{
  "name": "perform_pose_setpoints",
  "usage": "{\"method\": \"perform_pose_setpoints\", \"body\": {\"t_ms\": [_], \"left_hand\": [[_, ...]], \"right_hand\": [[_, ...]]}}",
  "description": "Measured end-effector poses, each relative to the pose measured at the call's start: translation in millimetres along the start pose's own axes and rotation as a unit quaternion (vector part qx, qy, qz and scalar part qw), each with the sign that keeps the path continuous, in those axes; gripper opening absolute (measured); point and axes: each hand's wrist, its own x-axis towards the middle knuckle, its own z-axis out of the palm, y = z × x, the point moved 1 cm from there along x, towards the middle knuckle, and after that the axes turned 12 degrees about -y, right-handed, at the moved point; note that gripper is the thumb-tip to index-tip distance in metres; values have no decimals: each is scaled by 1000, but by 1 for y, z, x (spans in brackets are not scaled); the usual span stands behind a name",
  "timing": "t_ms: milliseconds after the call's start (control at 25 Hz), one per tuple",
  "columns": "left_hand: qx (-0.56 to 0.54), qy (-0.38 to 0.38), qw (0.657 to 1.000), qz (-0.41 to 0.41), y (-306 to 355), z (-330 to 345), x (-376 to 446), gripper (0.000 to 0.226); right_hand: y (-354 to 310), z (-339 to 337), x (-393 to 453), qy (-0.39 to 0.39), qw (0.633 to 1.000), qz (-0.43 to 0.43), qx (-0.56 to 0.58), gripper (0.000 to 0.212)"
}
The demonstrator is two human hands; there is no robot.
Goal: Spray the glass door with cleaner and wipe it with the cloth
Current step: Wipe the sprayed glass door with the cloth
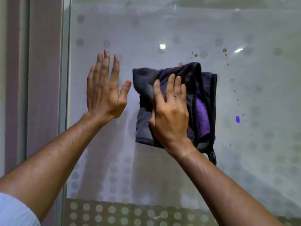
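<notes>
The glass door (pixel 162 26) fills the view, frosted with rows of grey dots. A dark grey and purple cloth (pixel 203 88) is folded flat against the glass at centre. My right hand (pixel 171 111) presses on the cloth, fingers spread over its left half. My left hand (pixel 104 88) rests flat on the bare glass just left of the cloth, fingers apart and holding nothing. Brown spots (pixel 224 50) and a purple smear (pixel 238 119) mark the glass to the right of the cloth. No spray bottle is in view.
The door's metal edge (pixel 64 79) runs vertically at the left, with a pale wall or frame (pixel 40 62) beyond it. A band of denser dots (pixel 130 214) crosses the bottom of the glass.
</notes>
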Motion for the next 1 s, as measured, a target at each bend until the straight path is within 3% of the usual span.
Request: {"method": "perform_pose_setpoints", "body": {"t_ms": [120,200,280,400,480,600,720,800,880,1000], "left_hand": [[4,-5,1000,10,-3,-1,-1,74],[1,-5,1000,18,-4,-1,-3,74],[5,-6,1000,21,-6,0,-4,74],[14,-2,1000,17,-4,1,-5,74],[15,0,1000,16,-3,2,-4,74],[14,0,1000,14,-3,2,-4,74],[9,0,1000,11,-2,2,-5,74],[2,-4,1000,11,-2,2,-7,74],[-3,-8,1000,17,0,2,-10,74],[-2,-8,1000,18,4,4,-16,73]], "right_hand": [[13,0,-38,-35,993,-96,-50,61],[49,-12,-57,-40,989,-104,-101,59],[86,-29,-54,-24,991,-29,-126,59],[110,-45,-10,13,984,152,-90,61],[95,-42,22,32,981,183,-59,64],[57,-27,31,17,996,64,-57,63],[39,-13,-25,-19,995,-69,-63,57],[53,-15,-73,-48,989,-109,-89,55],[87,-28,-94,-51,988,-87,-115,59],[119,-43,-70,1,994,43,-103,66]]}}
